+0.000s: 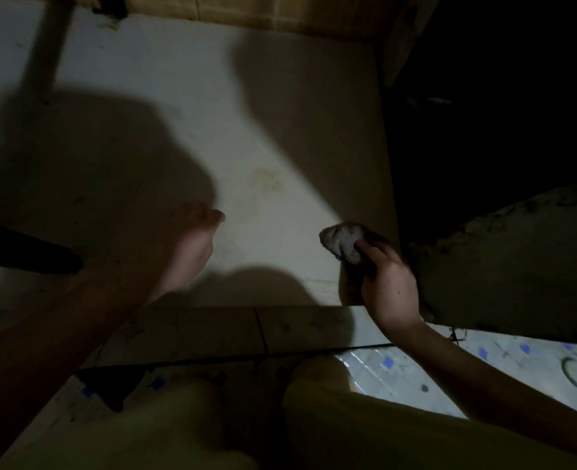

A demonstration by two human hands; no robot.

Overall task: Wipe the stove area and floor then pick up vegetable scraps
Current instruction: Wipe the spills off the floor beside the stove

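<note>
Near the right edge of the pale tabletop [185, 96], the right hand [387, 283] has its fingers [370, 247] closed around a grey rag [343, 240], its long axis running near-right to far-left. Left hand [188, 245] hovers open, blurred, holding nothing.

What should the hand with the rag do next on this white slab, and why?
Probably sweep the rag, bunched in the right hand at the slab's right edge, leftward onto the faint yellowish stain near the slab's middle. That patch looks unwiped, and the left hand hovers empty and clear of that path.
</note>
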